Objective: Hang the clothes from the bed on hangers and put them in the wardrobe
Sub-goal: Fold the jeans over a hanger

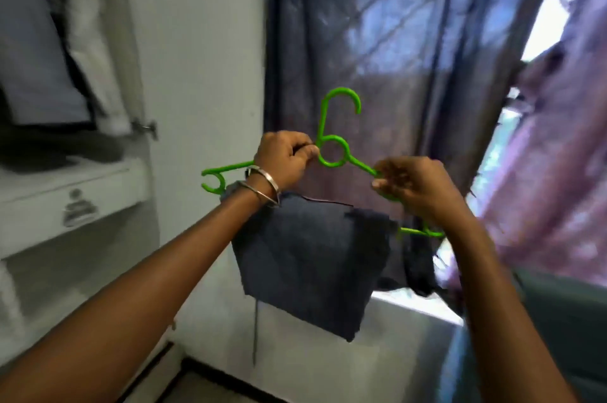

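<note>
Both hands are gripping the green hanger point(331, 153), left hand point(284, 158) pinching near its neck & right hand point(412, 184) curled on its arm, w/ the dark garment point(312, 258) dangling off-centre below it, prob gonna slide off if it's tipping.

Both my forearms are bare, no sleeves showing anywhere from the lower corners of the frame up to the wrists. On my left wrist point(259, 187), just left of the frame's centre, I wear two thin silvery metal bangles, plain and smooth, sitting loosely and slightly crossed over one another. My left hand point(284, 161) has no rings that I can see. My right hand point(415, 182) and wrist, right of centre, carry nothing at all.
</note>
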